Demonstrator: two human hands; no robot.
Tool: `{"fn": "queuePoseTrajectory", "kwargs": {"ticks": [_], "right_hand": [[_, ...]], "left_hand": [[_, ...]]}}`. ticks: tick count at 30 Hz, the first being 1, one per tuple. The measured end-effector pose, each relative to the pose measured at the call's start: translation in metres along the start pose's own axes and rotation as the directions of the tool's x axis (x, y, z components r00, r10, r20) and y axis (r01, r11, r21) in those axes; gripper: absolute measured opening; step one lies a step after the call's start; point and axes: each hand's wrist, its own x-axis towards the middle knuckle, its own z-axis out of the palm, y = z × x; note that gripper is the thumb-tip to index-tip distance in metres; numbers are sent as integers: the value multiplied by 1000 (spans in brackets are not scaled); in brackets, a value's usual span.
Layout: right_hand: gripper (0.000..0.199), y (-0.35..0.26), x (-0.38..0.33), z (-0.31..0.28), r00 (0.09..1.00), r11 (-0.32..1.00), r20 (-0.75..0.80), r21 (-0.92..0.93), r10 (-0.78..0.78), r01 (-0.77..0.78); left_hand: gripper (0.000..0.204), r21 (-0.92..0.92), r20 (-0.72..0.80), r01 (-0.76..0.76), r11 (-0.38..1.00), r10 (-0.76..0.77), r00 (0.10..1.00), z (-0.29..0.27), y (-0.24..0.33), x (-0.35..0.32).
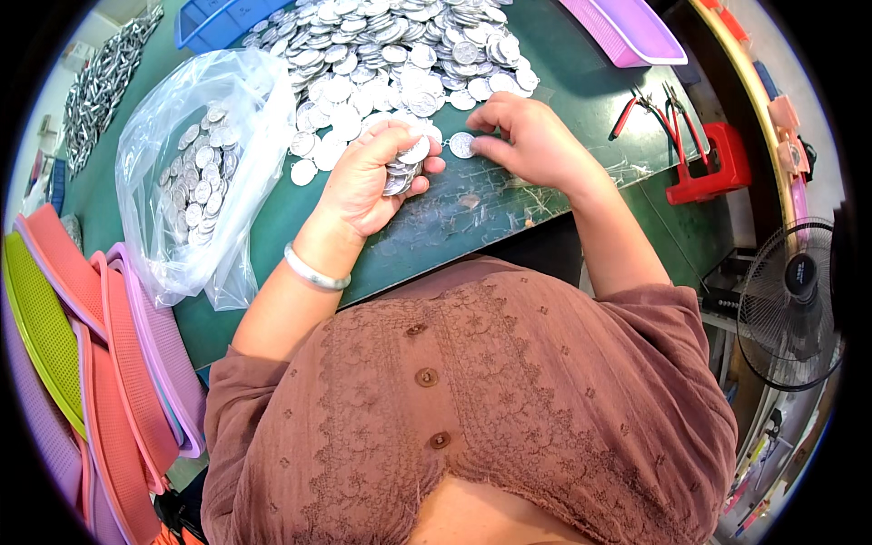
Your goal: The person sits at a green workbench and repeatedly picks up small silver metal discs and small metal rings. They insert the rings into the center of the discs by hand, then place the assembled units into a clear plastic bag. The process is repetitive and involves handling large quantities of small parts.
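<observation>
A stack of round silver coin pendants (pixel 400 177) rests in my left hand (pixel 359 173), the fingers curled round it and the thumb pressing on top. My right hand (pixel 531 141) is bent at the table with thumb and fingers drawn in at the right edge of a single coin pendant (pixel 461 144), which has a small loop on its left side. Whether that pendant is lifted off the table does not show. Just beyond both hands spreads a large heap of the same silver pendants (pixel 391 54), with some loose ones at its near edge.
A clear plastic bag (pixel 263 109) with more pendants stands at the left on the green table (pixel 599 109). Around it are a blue bin (pixel 204 27), a metal-parts pile (pixel 104 86) and stacked baskets (pixel 127 363). At right: a purple basket (pixel 627 36), red-handled pliers (pixel 624 118), a fan (pixel 790 300).
</observation>
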Motion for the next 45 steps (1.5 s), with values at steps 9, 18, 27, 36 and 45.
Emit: {"fn": "queuePoseTrajectory", "kwargs": {"ticks": [9, 18, 27, 36, 45], "right_hand": [[19, -7, -1, 6, 996, 962, 28, -258, -83, 87], [19, -14, -2, 4, 926, 673, 178, 643, 334, -366], [20, -24, -2, 5, 916, 504, 214, 781, 339, -369], [16, -23, -8, 12, 968, 716, 51, 663, 247, -218], [12, -23, -13, 16, 977, 917, -211, 396, 34, 54]], "left_hand": [[13, 34, -14, -25, 999, 25, 1000, 0, 1, 1], [14, 164, -14, -16, 986, 18, 1000, 2, -1, 1], [10, 147, -1, -20, 989, 20, 1000, 4, -2, -1], [11, 150, -24, -80, 985, 84, 996, 2, -3, 0], [12, 139, 0, -126, 982, 127, 992, 1, -4, 0]]}}
